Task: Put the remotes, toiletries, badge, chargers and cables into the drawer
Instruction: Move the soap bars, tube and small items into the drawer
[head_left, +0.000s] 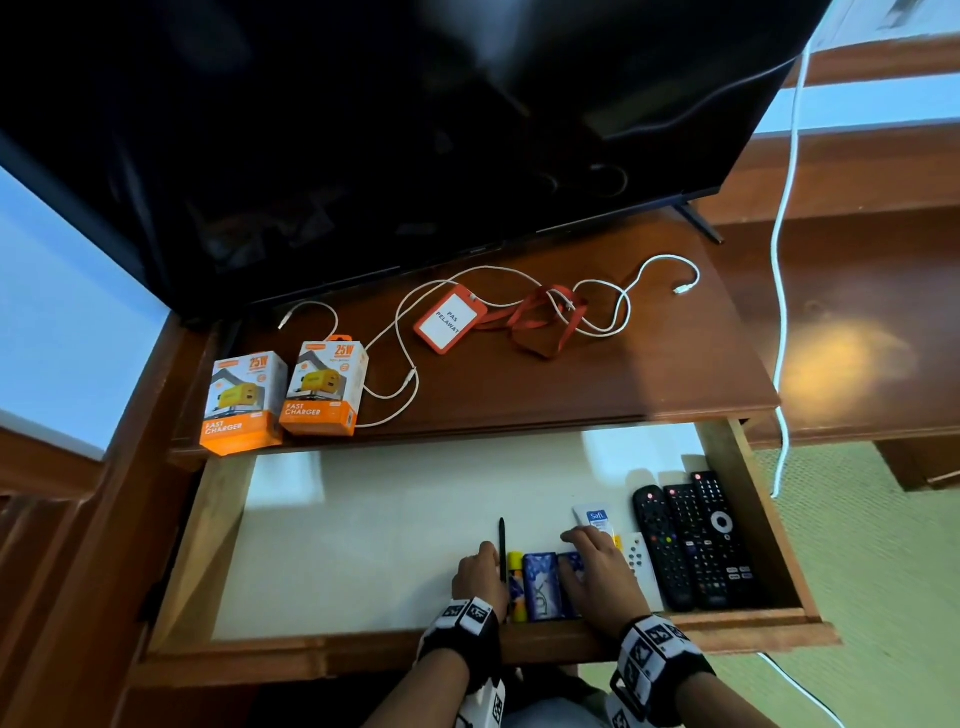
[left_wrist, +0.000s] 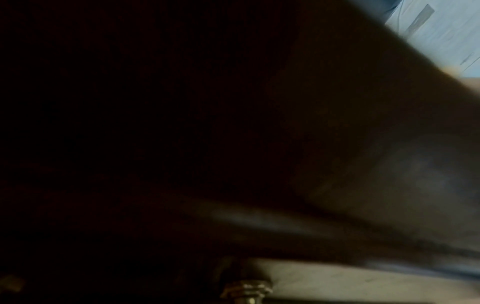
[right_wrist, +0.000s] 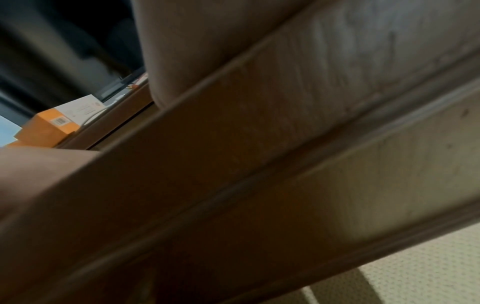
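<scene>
The drawer (head_left: 769, 525) stands pulled out, lined in white. At its right lie three black remotes (head_left: 691, 545) and a small white remote (head_left: 636, 558). Left of them sit a Safi tube (head_left: 595, 517), blue soap packs (head_left: 540, 584), a yellow-capped item (head_left: 515, 561) and a thin black stick (head_left: 502, 540). My right hand (head_left: 597, 566) lies flat over the packs and tube. My left hand (head_left: 480, 571) rests against the row's left end, touching the stick. On the desk top remain two orange charger boxes (head_left: 244, 405), white cables (head_left: 405, 364) and a red badge (head_left: 451, 322) with its lanyard (head_left: 540, 322).
A large black TV (head_left: 363, 130) leans over the back of the desk. A long white cord (head_left: 784, 260) hangs down at the right over the green carpet (head_left: 857, 545). The left wrist view is dark. In the right wrist view, the drawer front (right_wrist: 285, 144) and a charger box (right_wrist: 44, 127) show.
</scene>
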